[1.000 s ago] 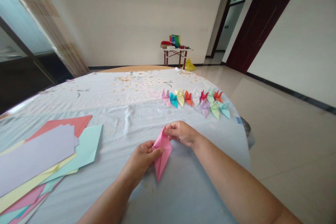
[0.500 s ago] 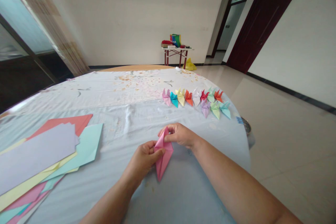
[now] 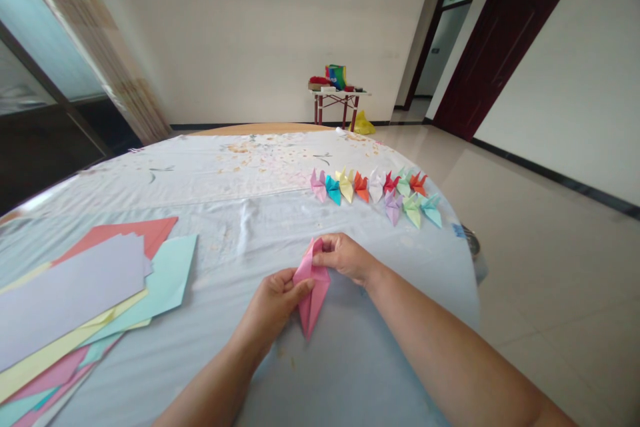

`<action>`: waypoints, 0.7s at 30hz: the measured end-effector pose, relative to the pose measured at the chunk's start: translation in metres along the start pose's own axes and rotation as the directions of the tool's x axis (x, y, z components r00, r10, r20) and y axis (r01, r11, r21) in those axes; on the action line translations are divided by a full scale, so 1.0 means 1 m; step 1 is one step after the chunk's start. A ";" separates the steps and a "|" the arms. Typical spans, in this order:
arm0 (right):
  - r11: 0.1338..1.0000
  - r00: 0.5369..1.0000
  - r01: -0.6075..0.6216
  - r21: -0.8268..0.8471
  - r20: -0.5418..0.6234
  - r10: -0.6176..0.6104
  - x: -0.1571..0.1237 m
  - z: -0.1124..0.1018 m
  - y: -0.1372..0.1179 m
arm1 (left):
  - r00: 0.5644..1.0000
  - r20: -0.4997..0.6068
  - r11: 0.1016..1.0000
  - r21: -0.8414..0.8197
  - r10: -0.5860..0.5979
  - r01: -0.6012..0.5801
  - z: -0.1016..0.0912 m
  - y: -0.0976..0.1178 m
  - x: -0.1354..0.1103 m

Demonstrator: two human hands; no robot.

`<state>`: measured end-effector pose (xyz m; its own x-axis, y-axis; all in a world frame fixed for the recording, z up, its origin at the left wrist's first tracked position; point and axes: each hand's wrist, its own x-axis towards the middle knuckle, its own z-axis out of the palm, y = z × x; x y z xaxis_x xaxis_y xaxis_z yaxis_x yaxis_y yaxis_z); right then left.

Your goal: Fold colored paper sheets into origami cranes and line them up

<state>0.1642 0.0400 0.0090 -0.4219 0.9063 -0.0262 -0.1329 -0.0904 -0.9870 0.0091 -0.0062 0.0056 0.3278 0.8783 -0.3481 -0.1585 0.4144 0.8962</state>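
Note:
Both hands grip a pink folded paper (image 3: pixel 314 297), a long diamond shape with a crease down its lower half. My left hand (image 3: pixel 277 302) pinches its left side, thumb lying across the front. At the upper end, my right hand (image 3: pixel 345 257) pinches the top flap between thumb and fingers. The paper's lower point faces toward me. Beyond my hands, several folded paper cranes in mixed colours stand in two rows, among them a lilac crane (image 3: pixel 393 207) and an orange crane (image 3: pixel 361 187).
On the left of the cloth-covered table (image 3: pixel 210 320) lies a pile of coloured paper sheets (image 3: pixel 75 300). A small side table (image 3: pixel 339 93) with items on it stands by the far wall, beside a yellow bag (image 3: pixel 364 123). The table's rounded edge runs along the right.
The pink paper's lower tip has swung slightly right and up. My right fingers have shifted a little on the top flap. Both hands keep hold.

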 end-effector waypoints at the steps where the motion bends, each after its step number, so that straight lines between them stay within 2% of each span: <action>1: 1.000 1.000 -0.001 -0.004 0.012 0.002 0.000 -0.001 0.000 | 1.000 0.002 1.000 -0.007 -0.005 0.005 0.000 0.000 0.000; 9: 0.996 0.999 -0.026 0.086 0.043 0.023 -0.002 -0.004 -0.002 | 1.000 0.012 0.997 -0.079 0.002 -0.001 0.000 0.004 -0.003; 13: 0.999 0.999 0.001 0.049 -0.043 0.001 0.000 -0.002 0.000 | 1.000 -0.005 0.999 -0.035 0.004 -0.004 -0.001 0.002 0.000; 15: 1.000 0.997 0.000 -0.004 -0.083 0.000 0.002 -0.002 0.002 | 0.998 -0.050 0.997 0.068 0.044 -0.041 -0.002 -0.002 0.002; 17: 0.996 0.993 0.001 -0.087 -0.115 -0.011 0.003 -0.002 0.004 | 0.980 -0.123 0.961 0.249 0.158 -0.123 -0.003 -0.004 0.001; 19: 0.981 0.990 0.026 -0.192 -0.134 -0.052 0.004 -0.002 0.006 | 0.939 -0.161 0.854 0.484 0.303 -0.193 -0.002 -0.004 -0.002; 21: 0.951 0.986 0.067 -0.301 -0.128 -0.110 0.006 -0.003 0.009 | 0.902 -0.132 0.690 0.692 0.410 -0.213 -0.001 -0.002 -0.007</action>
<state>0.1632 0.0457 -0.0011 -0.2861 0.9561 0.0625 0.1149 0.0990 -0.9884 0.0063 -0.0127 0.0063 0.1082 0.9940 0.0174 0.4650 -0.0661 0.8828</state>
